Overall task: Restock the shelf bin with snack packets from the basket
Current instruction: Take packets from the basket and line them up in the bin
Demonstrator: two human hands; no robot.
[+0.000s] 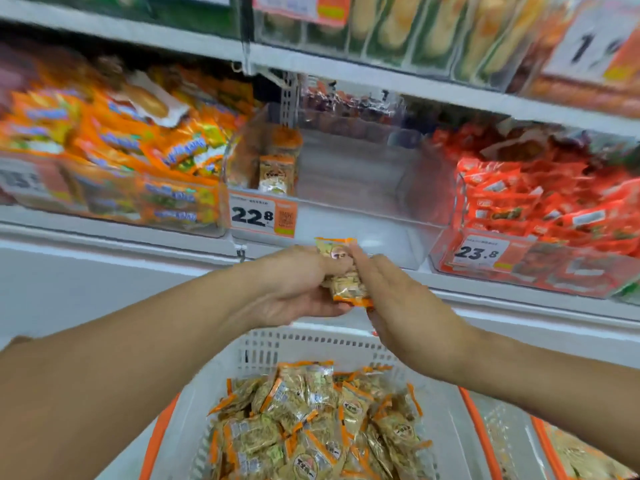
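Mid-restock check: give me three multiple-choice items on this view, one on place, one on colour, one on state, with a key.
1. Where is the packet the hands hold?
A. Inside the basket
B. Above the basket, before the clear shelf bin
C. On the top shelf

2. The basket's side rims are:
A. Orange
B. Blue
C. Black

3. The clear bin priced 22.8 is:
A. Heaped full
B. Nearly empty, few packets at its left
C. Missing

Key: B, the left hand and right hand grip it over the basket; A, orange edges show; B, bare floor shows.
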